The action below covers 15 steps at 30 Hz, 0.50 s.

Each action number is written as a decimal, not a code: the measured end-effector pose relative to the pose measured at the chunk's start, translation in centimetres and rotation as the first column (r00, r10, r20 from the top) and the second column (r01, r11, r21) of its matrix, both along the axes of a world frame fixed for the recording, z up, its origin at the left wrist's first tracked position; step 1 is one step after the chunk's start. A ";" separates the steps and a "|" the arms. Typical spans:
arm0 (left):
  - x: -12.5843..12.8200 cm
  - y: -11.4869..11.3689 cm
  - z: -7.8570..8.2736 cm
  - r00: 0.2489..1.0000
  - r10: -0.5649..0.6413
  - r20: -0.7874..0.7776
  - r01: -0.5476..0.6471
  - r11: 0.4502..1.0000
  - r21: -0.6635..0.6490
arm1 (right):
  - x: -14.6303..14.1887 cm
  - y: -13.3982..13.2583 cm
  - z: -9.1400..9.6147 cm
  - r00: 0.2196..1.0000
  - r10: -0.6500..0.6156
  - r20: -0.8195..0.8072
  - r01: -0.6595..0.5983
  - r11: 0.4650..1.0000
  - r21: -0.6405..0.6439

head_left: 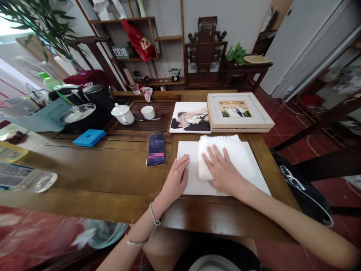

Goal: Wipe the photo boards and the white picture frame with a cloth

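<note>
A folded white cloth (239,160) lies on a flat white board (193,184) near the table's front edge. My right hand (222,167) presses flat on the cloth with its fingers spread. At the board's left edge rests my left hand (179,175), its fingers stretched out and lying against the board, holding nothing. Small dark print shows on the board just by the left fingertips. Much of the board's right part is covered by the cloth and my right arm.
A phone (156,149) lies left of the board. Behind it are a photo print (190,119) and a framed photo (242,126). A lidded white cup (123,114), a tea tray (166,107), a blue block (89,138) and a clear bottle (36,180) stand or lie leftward.
</note>
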<state>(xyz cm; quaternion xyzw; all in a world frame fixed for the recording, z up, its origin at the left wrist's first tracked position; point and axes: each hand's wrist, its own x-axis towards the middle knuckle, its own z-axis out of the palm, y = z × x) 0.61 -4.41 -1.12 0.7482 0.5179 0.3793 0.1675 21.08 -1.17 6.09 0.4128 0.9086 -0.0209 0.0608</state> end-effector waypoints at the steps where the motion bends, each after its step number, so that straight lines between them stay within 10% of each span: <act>1: 0.0 0.0 -0.1 1.000 0.003 0.001 -0.003 1.000 0.002 | 0.1 -1.5 0.4 0.998 0.065 -0.007 -0.066 0.997 -0.027; 7: -0.1 0.0 -0.1 1.000 -0.009 0.004 0.009 1.000 0.009 | 2.6 -4.6 3.0 0.965 0.253 -0.065 -0.261 0.941 -0.214; 15: -0.1 0.1 0.0 1.000 0.000 0.020 -0.001 1.000 0.013 | -1.3 2.2 0.3 0.998 -0.055 -0.029 0.057 0.996 0.065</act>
